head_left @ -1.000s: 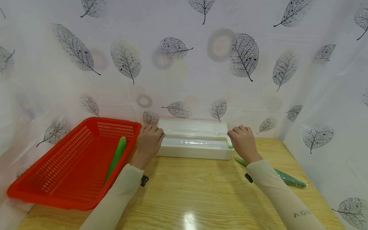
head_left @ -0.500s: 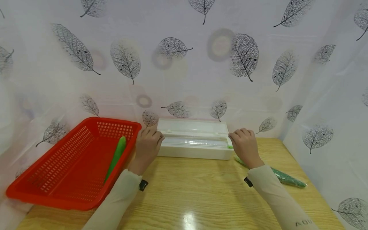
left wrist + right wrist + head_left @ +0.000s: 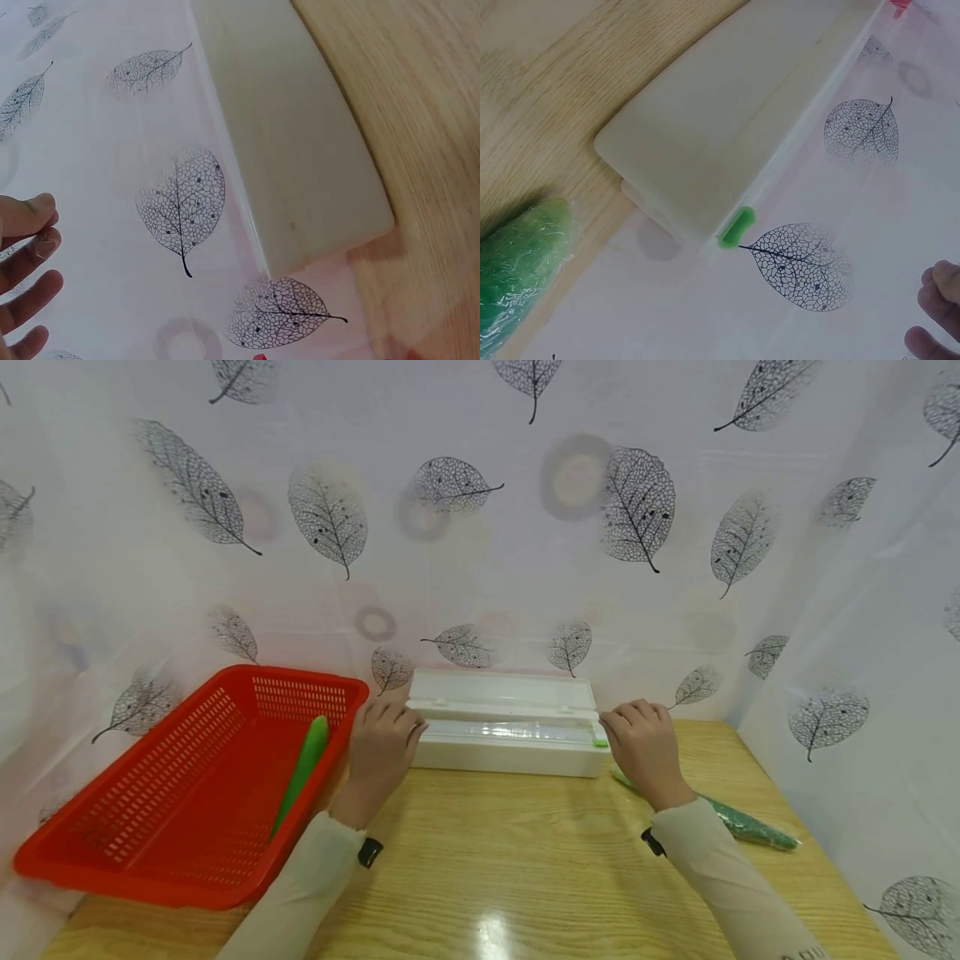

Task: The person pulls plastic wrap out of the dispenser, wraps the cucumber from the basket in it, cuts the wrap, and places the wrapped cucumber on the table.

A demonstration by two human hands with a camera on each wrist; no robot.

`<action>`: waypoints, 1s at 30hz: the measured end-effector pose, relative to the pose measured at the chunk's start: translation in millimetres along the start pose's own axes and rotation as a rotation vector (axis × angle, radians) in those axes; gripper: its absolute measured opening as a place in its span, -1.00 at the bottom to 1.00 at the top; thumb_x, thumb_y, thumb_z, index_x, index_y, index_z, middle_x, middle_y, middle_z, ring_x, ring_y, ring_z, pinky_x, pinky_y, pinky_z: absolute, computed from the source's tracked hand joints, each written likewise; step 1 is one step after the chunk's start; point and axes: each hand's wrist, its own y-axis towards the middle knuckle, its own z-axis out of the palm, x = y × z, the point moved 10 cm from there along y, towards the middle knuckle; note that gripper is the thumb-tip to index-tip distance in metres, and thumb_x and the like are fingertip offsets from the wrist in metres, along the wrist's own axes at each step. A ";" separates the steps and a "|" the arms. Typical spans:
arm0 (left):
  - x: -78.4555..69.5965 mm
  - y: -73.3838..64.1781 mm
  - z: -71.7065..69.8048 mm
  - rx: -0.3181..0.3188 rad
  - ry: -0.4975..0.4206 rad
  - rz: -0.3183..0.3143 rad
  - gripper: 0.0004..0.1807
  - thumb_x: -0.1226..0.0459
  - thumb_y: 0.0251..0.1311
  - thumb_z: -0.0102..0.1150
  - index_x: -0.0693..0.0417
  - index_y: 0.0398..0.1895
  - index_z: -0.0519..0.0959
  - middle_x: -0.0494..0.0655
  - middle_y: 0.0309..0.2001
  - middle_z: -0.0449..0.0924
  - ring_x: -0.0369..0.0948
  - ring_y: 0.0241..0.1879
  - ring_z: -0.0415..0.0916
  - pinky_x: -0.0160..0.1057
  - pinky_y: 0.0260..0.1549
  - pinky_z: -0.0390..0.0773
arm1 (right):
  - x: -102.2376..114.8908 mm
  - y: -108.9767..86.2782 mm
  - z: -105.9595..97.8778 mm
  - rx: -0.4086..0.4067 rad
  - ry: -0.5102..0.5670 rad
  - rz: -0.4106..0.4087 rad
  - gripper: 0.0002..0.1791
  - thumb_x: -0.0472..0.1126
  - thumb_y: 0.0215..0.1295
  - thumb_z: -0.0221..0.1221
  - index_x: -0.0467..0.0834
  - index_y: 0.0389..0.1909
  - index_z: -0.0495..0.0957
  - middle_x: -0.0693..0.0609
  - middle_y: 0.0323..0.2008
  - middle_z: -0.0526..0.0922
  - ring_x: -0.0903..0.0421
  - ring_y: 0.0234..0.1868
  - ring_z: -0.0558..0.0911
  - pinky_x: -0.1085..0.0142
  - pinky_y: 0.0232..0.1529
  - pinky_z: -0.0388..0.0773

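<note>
A white cling film dispenser box (image 3: pixel 510 761) with its lid raised stands at the back of the table. Clear cling film (image 3: pixel 517 730) shows shiny across its opening. My left hand (image 3: pixel 381 745) pinches the film's edge by the box's left end, thumb against forefinger. At the right end, my right hand (image 3: pixel 645 750) pinches the other side of the film. The thumb and fingers of the left hand also show at the edge of the left wrist view. A green slider (image 3: pixel 737 227) sits at the box's corner in the right wrist view.
At left stands a red perforated basket (image 3: pixel 180 893) with one bare cucumber (image 3: pixel 303 768) inside. A film-wrapped cucumber (image 3: pixel 750 824) lies on the wooden table (image 3: pixel 495 852) at right, partly behind the right arm. A leaf-print curtain (image 3: pixel 480 568) hangs behind the box.
Both hands have come slightly lower and nearer to me, and a little farther apart, still pinching the film. The box, basket and cucumbers stay in place.
</note>
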 end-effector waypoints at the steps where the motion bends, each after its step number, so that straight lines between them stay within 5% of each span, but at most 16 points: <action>1: -0.3 -0.4 -0.2 -0.002 0.001 0.001 -0.87 0.27 0.00 0.37 0.15 -0.43 0.65 0.03 -0.37 0.65 -0.01 -0.16 0.52 0.03 0.00 0.50 | 0.0 -0.7 -0.6 0.000 0.001 0.000 -0.89 -0.31 -0.01 0.35 -0.28 -0.45 0.66 -0.13 -0.50 0.68 -0.09 -0.37 0.59 0.01 -0.25 0.48; 30: -10.6 -15.4 -20.2 -0.075 -0.039 0.068 -0.86 0.30 -0.06 0.40 0.16 -0.48 0.63 0.02 -0.45 0.64 -0.01 -0.33 0.50 0.05 -0.07 0.49 | 11.1 -6.7 -21.5 -0.029 0.031 -0.049 -0.88 -0.35 -0.09 0.37 -0.28 -0.48 0.65 -0.13 -0.51 0.66 -0.10 -0.37 0.57 0.02 -0.28 0.45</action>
